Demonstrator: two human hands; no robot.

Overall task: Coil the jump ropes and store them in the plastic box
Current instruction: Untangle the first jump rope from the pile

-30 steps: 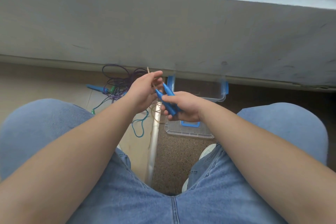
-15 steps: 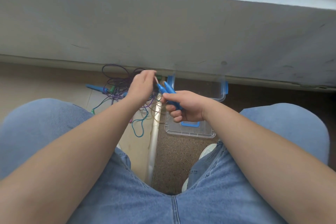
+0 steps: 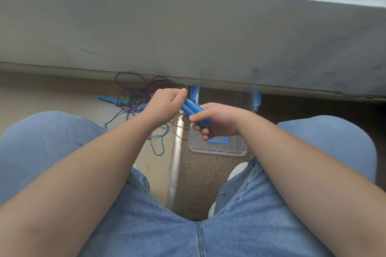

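A person sits with both knees in blue jeans (image 3: 52,142) spread, hands meeting above the floor (image 3: 200,177) between them; the right hand (image 3: 219,121) is wrapped around two blue handles (image 3: 193,109) held side by side, thumb laid over them and fingers curled beneath; the handles slant up and to the left, and their upper ends disappear under the left hand (image 3: 165,104), which is closed into a tight fist over them, thumb pressed to forefinger; whether a cord is also pinched inside that fist I cannot tell. A thin brown cord (image 3: 177,129) hangs in loose loops just below the two hands.

The plastic box (image 3: 217,150) is clear with blue latches; it stands open on the speckled brown part of the floor, its far end against the foot of the grey wall (image 3: 188,27), directly under the right hand. To its left a pale metal strip (image 3: 176,162) runs along the floor; beyond it, on the beige tiles near the wall's foot, lies a tangle of ropes (image 3: 133,98), purple, green and teal, with another blue handle (image 3: 108,99) poking out at its left side; a teal loop (image 3: 157,144) trails toward the left knee. A white shoe (image 3: 238,170) shows just beside the box's near edge.
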